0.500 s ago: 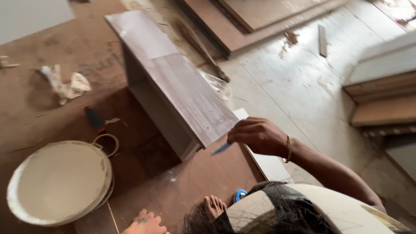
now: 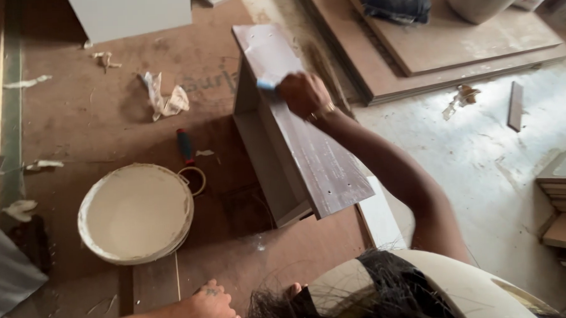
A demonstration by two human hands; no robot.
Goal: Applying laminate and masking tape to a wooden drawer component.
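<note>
1. Fingers of the right hand point(image 2: 304, 94) are clenched around a small blue tool point(image 2: 266, 85), pressed against the top face of a long brown wood-grain laminate panel point(image 2: 307, 139).
2. That panel is the upper side of a grey open-sided cabinet box point(image 2: 265, 154), which lies tilted on a brown plywood floor sheet point(image 2: 93, 109).
3. Lower in the picture, the left hand point(image 2: 208, 308) rests flat on the plywood, fingers together, holding nothing.
4. Left of the box sits a round white bucket lid point(image 2: 134, 213).
5. Just beside the lid lie a red-handled tool point(image 2: 185, 146) and a small ring of tape point(image 2: 194, 179).
6. Farther off, a crumpled white rag point(image 2: 165, 99) lies on the plywood.
</note>
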